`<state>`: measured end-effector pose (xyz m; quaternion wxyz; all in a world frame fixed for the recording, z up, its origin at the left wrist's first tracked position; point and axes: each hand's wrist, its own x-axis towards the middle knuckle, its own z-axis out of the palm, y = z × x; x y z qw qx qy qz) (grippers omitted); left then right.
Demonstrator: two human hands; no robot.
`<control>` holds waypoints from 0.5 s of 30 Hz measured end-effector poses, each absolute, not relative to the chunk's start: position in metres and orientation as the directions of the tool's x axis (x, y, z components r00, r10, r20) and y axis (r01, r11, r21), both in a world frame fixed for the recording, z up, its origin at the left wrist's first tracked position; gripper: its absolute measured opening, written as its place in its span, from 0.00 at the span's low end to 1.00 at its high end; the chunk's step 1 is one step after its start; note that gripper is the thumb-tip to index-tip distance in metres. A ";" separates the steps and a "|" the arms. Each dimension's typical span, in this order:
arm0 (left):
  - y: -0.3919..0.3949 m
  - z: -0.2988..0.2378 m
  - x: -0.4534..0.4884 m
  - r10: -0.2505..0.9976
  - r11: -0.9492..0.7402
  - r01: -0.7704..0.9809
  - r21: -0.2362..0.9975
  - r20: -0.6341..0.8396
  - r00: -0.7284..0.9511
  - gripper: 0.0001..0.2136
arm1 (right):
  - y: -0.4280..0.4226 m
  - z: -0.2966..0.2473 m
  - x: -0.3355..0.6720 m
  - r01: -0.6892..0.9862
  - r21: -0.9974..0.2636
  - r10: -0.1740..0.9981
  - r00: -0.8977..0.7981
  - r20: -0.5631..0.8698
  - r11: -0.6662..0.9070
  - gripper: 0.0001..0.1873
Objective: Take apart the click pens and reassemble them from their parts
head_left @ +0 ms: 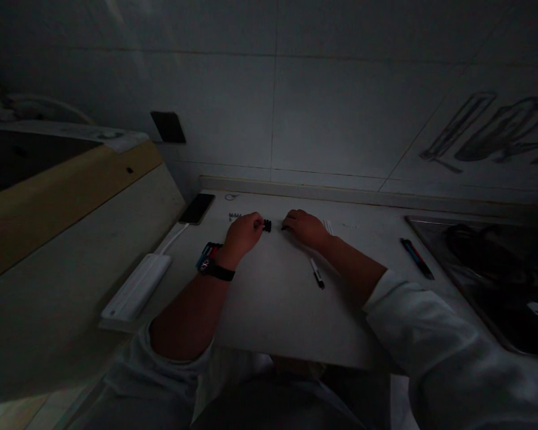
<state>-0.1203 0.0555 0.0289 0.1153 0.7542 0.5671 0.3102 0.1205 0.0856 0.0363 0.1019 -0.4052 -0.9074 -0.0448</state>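
Observation:
My left hand (pixel 245 232), with a black watch on its wrist, is closed in a pinch at the centre back of the white table. At its fingertips is a small black ribbed piece (pixel 267 226). My right hand (pixel 305 228) rests on the table just to the right, its fingers curled down together. A tiny dark bit shows under those fingertips; its kind is too small to make out. Several small metal screws (pixel 235 215) stand in a row behind my left hand. Near my right forearm lies a white and black pen (pixel 317 275).
A phone (pixel 198 208) and a white power strip (pixel 137 288) lie on the left. Partly behind my left wrist is a red and blue set of small tools (pixel 209 253). A dark pen-like tool (pixel 416 258) lies beside a dark tray (pixel 452 298) on the right. The wall borders the back.

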 end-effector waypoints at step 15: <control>0.031 0.023 -0.066 0.931 -0.280 0.251 0.927 0.199 0.306 0.07 | 0.018 0.034 0.180 0.717 -0.417 0.822 -0.409 0.396 0.558 0.15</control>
